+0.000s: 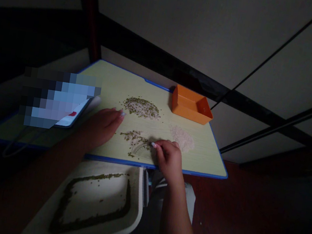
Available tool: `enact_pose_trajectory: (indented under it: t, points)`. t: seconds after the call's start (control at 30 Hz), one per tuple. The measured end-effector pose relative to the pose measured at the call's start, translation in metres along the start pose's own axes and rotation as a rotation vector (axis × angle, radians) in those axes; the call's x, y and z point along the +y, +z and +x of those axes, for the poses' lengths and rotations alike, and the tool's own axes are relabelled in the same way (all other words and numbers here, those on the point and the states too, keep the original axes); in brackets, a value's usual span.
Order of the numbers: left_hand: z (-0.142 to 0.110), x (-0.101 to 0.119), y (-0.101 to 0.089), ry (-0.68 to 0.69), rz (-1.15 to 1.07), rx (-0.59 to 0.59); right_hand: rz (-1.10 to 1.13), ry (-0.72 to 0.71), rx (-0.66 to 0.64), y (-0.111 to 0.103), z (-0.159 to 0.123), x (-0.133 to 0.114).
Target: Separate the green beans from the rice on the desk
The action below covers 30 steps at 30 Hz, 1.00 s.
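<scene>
My left hand (104, 128) rests over the yellow-green tabletop, fingers drawn together; whatever may be in them is hidden. Just beyond its fingertips lies a mixed pile (142, 108) of small green beans and pale grains. My right hand (170, 156) is closed in a pinch at the near edge of a smaller, spread-out mixed heap (134, 137). What the pinch holds cannot be made out. Beside this heap runs a faint pale arc (142, 150), its nature unclear. Behind my right hand sits a pile of pale grains like rice (182, 137).
An orange rectangular box (189, 116) stands at the table's far right. A lit phone (69, 119) leans at the left, partly pixelated. Below the blue table edge (203, 174), a white tub (138, 208) holds green beans along its inner edges. A wall rises behind.
</scene>
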State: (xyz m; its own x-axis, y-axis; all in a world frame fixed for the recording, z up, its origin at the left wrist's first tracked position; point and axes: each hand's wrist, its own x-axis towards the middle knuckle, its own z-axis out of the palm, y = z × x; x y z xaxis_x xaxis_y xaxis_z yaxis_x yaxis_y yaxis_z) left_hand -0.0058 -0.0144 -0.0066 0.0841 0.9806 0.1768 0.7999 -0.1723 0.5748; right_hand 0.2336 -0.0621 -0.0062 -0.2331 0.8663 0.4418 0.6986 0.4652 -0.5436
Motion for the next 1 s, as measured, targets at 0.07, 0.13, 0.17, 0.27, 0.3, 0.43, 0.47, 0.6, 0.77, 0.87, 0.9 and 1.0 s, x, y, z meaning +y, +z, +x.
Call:
enact_pose_trajectory:
  t: [0.07, 0.13, 0.17, 0.27, 0.3, 0.43, 0.47, 0.6, 0.77, 0.87, 0.9, 1.0]
  points:
    - [-0.0008, 0.0019, -0.0016, -0.008, -0.004, -0.016, -0.022, 0.007, -0.016, 0.0007, 0.0008, -0.0004]
    - [-0.0012, 0.0027, -0.0022, -0.017, -0.008, -0.022, -0.040, 0.018, -0.021, 0.0014, 0.0012, 0.0000]
    - [-0.0011, 0.0026, -0.0022, -0.019, -0.009, -0.020, -0.046, 0.024, -0.020, 0.0018, 0.0014, 0.0003]
    - [-0.0005, 0.0015, -0.0014, -0.006, -0.014, -0.011, -0.052, 0.035, -0.010, 0.0026, 0.0014, 0.0016]
    - [-0.0003, 0.0012, -0.0013, -0.002, -0.014, -0.016, -0.052, 0.039, -0.006, 0.0028, 0.0013, 0.0018]
    - [0.0001, 0.0022, -0.0024, -0.003, -0.012, -0.032, -0.065, 0.052, -0.002, 0.0031, 0.0020, 0.0012]
    - [0.0001, 0.0027, -0.0029, -0.004, -0.012, -0.034, -0.072, 0.054, -0.006, 0.0031, 0.0024, 0.0007]
    - [-0.0001, 0.0041, -0.0043, 0.010, -0.014, -0.028, -0.084, 0.040, -0.017, 0.0031, 0.0036, -0.0007]
    - [-0.0005, 0.0043, -0.0039, 0.019, -0.003, -0.016, -0.050, -0.004, -0.017, 0.0031, 0.0032, -0.0001]
    - [-0.0008, 0.0040, -0.0037, 0.022, -0.009, -0.008, -0.028, -0.017, -0.018, 0.0022, 0.0029, -0.0005]
    - [-0.0008, 0.0037, -0.0037, 0.020, -0.010, -0.012, -0.024, -0.017, -0.019, 0.0018, 0.0028, -0.0008]
    - [-0.0005, 0.0027, -0.0032, 0.016, -0.012, -0.025, -0.023, -0.016, -0.029, 0.0009, 0.0029, -0.0018]
